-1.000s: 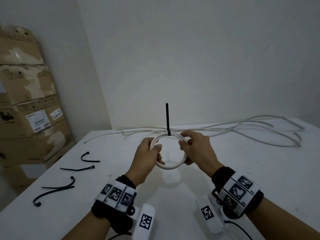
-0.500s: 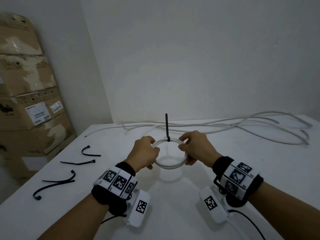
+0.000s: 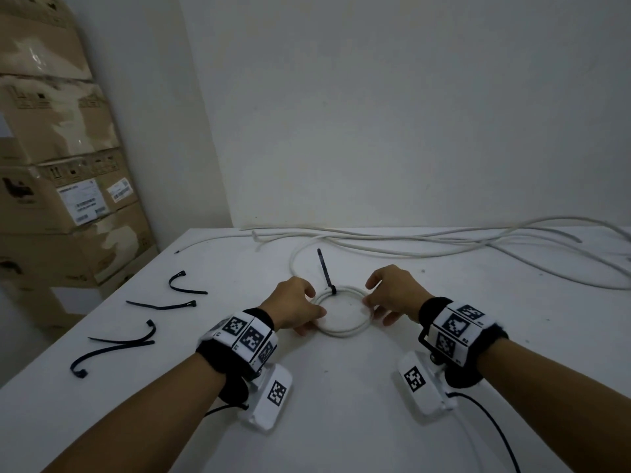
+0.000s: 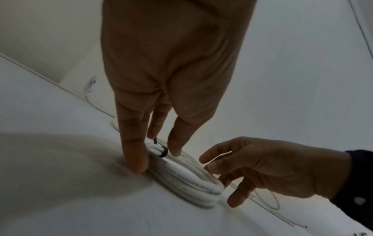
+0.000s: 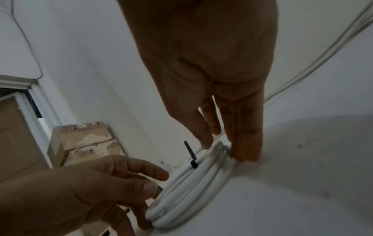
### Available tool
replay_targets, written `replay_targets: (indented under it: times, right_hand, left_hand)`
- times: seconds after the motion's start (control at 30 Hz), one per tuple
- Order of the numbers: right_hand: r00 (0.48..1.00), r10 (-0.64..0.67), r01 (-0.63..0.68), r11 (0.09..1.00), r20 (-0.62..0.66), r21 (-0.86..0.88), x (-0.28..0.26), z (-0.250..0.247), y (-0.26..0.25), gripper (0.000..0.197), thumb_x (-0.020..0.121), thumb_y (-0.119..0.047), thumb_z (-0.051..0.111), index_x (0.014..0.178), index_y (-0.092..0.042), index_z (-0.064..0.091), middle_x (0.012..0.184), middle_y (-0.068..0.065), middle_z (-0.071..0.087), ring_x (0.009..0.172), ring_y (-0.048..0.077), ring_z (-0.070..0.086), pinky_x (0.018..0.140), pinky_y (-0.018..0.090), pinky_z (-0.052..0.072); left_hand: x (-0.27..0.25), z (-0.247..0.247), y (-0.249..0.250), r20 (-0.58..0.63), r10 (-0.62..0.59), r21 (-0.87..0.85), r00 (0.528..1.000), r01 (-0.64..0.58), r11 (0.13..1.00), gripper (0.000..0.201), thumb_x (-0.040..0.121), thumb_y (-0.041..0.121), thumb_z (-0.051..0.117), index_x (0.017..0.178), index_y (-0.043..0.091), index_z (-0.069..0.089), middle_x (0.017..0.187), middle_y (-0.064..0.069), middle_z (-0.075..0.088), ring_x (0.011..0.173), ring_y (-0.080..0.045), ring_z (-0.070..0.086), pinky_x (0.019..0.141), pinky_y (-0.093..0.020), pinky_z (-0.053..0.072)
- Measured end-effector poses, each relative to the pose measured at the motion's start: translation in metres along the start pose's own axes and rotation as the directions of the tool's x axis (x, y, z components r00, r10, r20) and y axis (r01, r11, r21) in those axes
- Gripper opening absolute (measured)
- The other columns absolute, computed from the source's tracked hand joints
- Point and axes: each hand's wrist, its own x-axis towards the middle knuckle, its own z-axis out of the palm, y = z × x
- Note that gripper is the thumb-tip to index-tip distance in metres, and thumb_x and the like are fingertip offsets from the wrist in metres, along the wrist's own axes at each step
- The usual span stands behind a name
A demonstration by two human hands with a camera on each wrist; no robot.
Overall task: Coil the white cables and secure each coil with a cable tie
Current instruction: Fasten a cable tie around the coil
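A small coil of white cable (image 3: pixel 345 332) lies flat on the white table (image 3: pixel 341 421). A black cable tie (image 3: pixel 324 272) binds its far side, tail pointing up. My left hand (image 3: pixel 312 312) is at the coil's left edge with its fingers straight, tips down against the coil (image 4: pixel 185 180) and the table. My right hand (image 3: pixel 374 303) is at the right edge, straight fingers touching the coil's (image 5: pixel 191 188) outer side. Neither hand curls round the coil. The tie's head (image 4: pixel 163 152) sits between my left fingers, and the tie's tail (image 5: pixel 190 154) stands free.
Long loose white cables (image 3: pixel 444 244) trail along the table's back, one loop (image 3: pixel 295 259) just behind the coil. Several spare black cable ties (image 3: pixel 160 305) lie at the left near the table edge. Cardboard boxes (image 3: pixel 68 186) are stacked beyond it.
The tied coil, held upright above the table by both hands, has come down and now lies flat. Both hands have let go their grip and only touch its edges.
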Motion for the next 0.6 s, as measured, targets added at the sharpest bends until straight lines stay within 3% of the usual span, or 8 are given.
replay_targets:
  times: [0.1, 0.2, 0.27, 0.33, 0.47, 0.6]
  right_hand:
    - [1.000, -0.005, 0.005, 0.997, 0.003, -0.071, 0.001, 0.002, 0.001, 0.025, 0.083, -0.005, 0.070, 0.102, -0.008, 0.054, 0.082, 0.010, 0.062, 0.066, 0.018, 0.062, 0.051, 0.030, 0.057]
    - [0.999, 0.013, -0.009, 0.994, 0.040, -0.104, 0.004, 0.007, 0.002, 0.017, 0.084, 0.001, 0.067, 0.095, -0.004, 0.055, 0.080, 0.016, 0.064, 0.065, 0.028, 0.066, 0.060, 0.040, 0.060]
    - [1.000, 0.008, -0.005, 0.992, 0.028, -0.123, 0.006, 0.009, 0.002, 0.016, 0.084, 0.001, 0.067, 0.087, -0.007, 0.054, 0.087, 0.019, 0.065, 0.072, 0.034, 0.069, 0.067, 0.046, 0.060]
    - [1.000, 0.014, -0.010, 0.991, 0.027, -0.134, 0.007, 0.008, 0.003, 0.016, 0.083, 0.000, 0.068, 0.083, -0.009, 0.054, 0.087, 0.018, 0.066, 0.072, 0.033, 0.068, 0.070, 0.047, 0.059]
    - [0.996, 0.037, -0.035, 0.999, 0.079, -0.026, 0.004, 0.002, 0.003, 0.017, 0.083, 0.000, 0.069, 0.090, -0.004, 0.054, 0.077, 0.020, 0.064, 0.057, 0.030, 0.065, 0.054, 0.041, 0.059]
    - [0.997, 0.010, -0.010, 1.000, 0.075, -0.005, -0.001, -0.008, -0.001, 0.022, 0.086, -0.005, 0.068, 0.100, -0.003, 0.052, 0.086, 0.018, 0.059, 0.058, 0.027, 0.064, 0.047, 0.034, 0.056]
  left_hand:
    - [0.003, 0.000, 0.000, -0.013, 0.008, 0.038, 1.000, -0.007, 0.999, 0.047, 0.082, 0.012, 0.074, 0.122, 0.005, 0.050, 0.098, -0.018, 0.067, 0.067, -0.030, 0.069, 0.061, -0.035, 0.060]
    - [0.004, 0.001, 0.000, -0.016, 0.026, 0.113, 1.000, -0.024, 0.993, 0.043, 0.081, 0.012, 0.075, 0.117, 0.004, 0.054, 0.096, -0.015, 0.066, 0.051, -0.016, 0.061, 0.048, -0.021, 0.051]
    - [0.006, 0.001, -0.001, -0.020, 0.027, 0.111, 0.999, -0.024, 0.993, 0.041, 0.081, 0.012, 0.076, 0.115, 0.005, 0.055, 0.093, -0.014, 0.067, 0.049, -0.014, 0.060, 0.048, -0.020, 0.049]
    - [0.007, 0.001, -0.002, -0.026, 0.025, 0.100, 0.999, -0.022, 0.995, 0.040, 0.081, 0.012, 0.076, 0.115, 0.005, 0.055, 0.094, -0.015, 0.068, 0.050, -0.014, 0.061, 0.049, -0.020, 0.050]
    - [0.007, 0.001, -0.002, -0.057, 0.036, 0.082, 0.998, -0.031, 0.996, 0.037, 0.086, 0.019, 0.071, 0.117, 0.005, 0.056, 0.097, -0.015, 0.069, 0.052, -0.018, 0.063, 0.054, -0.024, 0.052]
    - [0.002, -0.003, 0.005, -0.075, 0.049, 0.072, 0.996, -0.043, 0.996, 0.042, 0.086, 0.027, 0.071, 0.119, 0.006, 0.055, 0.102, -0.014, 0.063, 0.071, -0.025, 0.066, 0.058, -0.031, 0.057]
